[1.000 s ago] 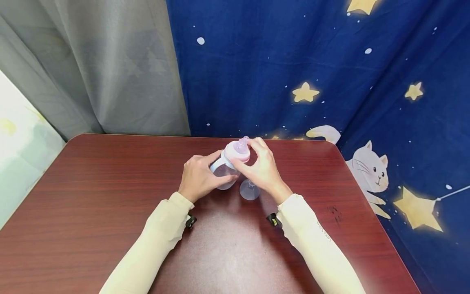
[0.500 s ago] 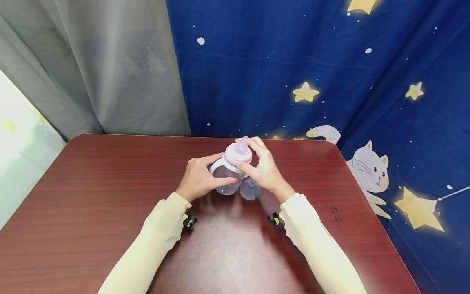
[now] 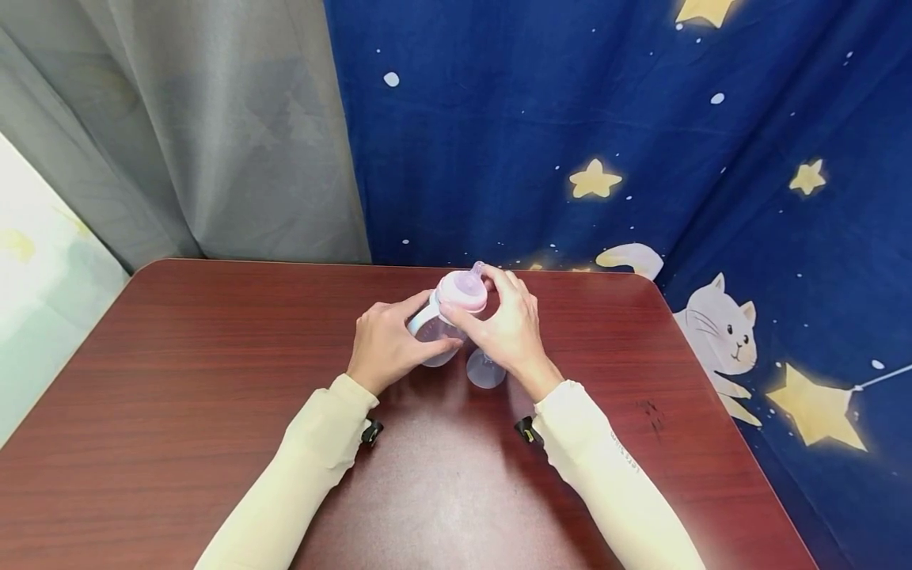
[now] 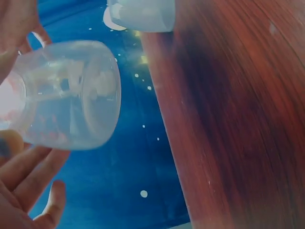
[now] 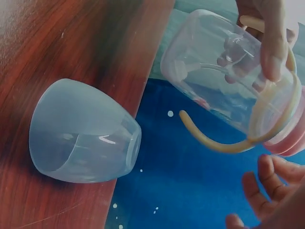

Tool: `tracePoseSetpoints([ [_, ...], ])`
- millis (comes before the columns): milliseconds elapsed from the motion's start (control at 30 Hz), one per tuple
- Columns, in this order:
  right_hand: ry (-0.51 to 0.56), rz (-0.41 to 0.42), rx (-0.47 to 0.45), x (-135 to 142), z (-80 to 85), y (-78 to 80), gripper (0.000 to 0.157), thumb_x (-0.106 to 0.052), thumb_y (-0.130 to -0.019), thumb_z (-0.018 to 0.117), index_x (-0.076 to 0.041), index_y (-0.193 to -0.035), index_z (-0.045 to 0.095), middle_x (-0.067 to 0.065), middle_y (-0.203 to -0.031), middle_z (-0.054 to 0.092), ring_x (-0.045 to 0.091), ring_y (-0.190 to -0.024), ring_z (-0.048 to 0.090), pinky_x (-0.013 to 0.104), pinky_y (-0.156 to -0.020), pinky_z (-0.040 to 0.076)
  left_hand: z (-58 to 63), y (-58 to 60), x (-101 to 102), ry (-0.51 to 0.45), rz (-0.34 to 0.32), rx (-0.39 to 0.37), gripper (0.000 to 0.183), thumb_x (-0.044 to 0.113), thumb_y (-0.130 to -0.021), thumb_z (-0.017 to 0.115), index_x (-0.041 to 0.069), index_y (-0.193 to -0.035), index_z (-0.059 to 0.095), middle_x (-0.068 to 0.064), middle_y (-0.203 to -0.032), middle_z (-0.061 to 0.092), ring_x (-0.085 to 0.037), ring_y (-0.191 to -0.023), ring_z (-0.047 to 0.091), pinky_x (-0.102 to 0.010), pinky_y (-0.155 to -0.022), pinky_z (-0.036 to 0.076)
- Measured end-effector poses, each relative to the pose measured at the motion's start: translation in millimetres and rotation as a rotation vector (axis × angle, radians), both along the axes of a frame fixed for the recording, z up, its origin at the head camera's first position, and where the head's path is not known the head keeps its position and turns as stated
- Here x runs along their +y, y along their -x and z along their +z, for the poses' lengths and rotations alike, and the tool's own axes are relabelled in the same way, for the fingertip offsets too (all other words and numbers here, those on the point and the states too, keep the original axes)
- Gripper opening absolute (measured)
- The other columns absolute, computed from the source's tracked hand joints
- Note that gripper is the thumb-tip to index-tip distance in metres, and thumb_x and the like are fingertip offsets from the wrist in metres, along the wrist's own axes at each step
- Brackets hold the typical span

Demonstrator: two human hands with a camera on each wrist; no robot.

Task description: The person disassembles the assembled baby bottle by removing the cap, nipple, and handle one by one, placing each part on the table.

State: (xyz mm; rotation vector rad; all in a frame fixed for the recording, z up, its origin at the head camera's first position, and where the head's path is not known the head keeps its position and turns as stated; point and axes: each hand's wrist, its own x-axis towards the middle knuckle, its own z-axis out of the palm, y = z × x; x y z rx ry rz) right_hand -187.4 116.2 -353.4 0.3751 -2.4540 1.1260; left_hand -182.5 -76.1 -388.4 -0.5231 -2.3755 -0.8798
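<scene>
A clear baby bottle (image 3: pixel 440 358) with a pink screw collar (image 3: pixel 461 294) and a pale purple teat (image 3: pixel 471 279) is held over the table, tilted. My left hand (image 3: pixel 385 342) grips its body between thumb and fingers, beside one curved handle (image 3: pixel 425 317). My right hand (image 3: pixel 511 328) holds the collar, with the thumb on the near side and the fingers around the far side by the teat. In the right wrist view, the second handle (image 5: pixel 214 144) curves away from the bottle. A translucent bottle cap (image 5: pixel 81 133) stands on the table just right of the bottle.
The reddish-brown wooden table (image 3: pixel 249 356) extends to both sides. Behind its far edge hang a grey curtain (image 3: pixel 264 142) and a blue starry curtain (image 3: pixel 499 142). Dark marks (image 3: pixel 650 413) show on the tabletop at the right.
The bottle dipped and stood more upright half a second ago; now it is raised and leans again. My right hand has shifted round the collar. The cap has stayed in place.
</scene>
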Motion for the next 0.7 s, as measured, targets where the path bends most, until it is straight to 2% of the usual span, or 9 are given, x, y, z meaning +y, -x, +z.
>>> tracePoseSetpoints([
  [133,-0.037,-0.091,-0.015,-4.6,1.4,-1.4,0.071,-0.063,-0.071,0.079,-0.013,-0.119,0.064,0.0,-0.107,0.065,0.02,-0.108,0.054,0.046,-0.098,0.032,-4.1,2.9,0.2,0.078,0.02,0.147,0.07,0.062,-0.062,0.085,0.016,-0.114,0.071,-0.003,-0.079,0.073,-0.02,-0.063,0.061,-0.04,-0.063,0.046],
  [267,-0.066,-0.138,-0.026,-7.1,1.2,-1.1,0.069,-0.066,-0.07,0.077,-0.011,-0.111,0.065,0.001,-0.109,0.067,0.022,-0.106,0.055,0.046,-0.096,0.035,-4.9,3.7,0.6,0.114,0.029,0.199,0.07,0.061,-0.062,0.086,0.013,-0.111,0.07,-0.006,-0.075,0.072,-0.018,-0.061,0.062,-0.04,-0.065,0.047],
  [467,-0.032,-0.108,-0.024,-4.9,-1.5,1.7,0.067,-0.06,-0.069,0.081,-0.011,-0.112,0.067,0.001,-0.109,0.067,0.024,-0.105,0.057,0.044,-0.094,0.039,-4.3,3.7,1.0,0.109,0.022,0.187,0.07,0.06,-0.061,0.087,0.013,-0.11,0.07,-0.006,-0.075,0.072,-0.018,-0.062,0.062,-0.04,-0.065,0.047],
  [700,0.039,0.041,-0.026,1.7,2.3,4.1,0.057,-0.043,-0.073,0.085,-0.011,-0.117,0.069,0.001,-0.115,0.064,0.02,-0.107,0.06,0.038,-0.094,0.046,-3.5,2.6,1.3,0.064,0.014,0.094,0.07,0.06,-0.062,0.086,0.017,-0.115,0.072,-0.003,-0.082,0.074,-0.021,-0.064,0.059,-0.04,-0.06,0.046],
])
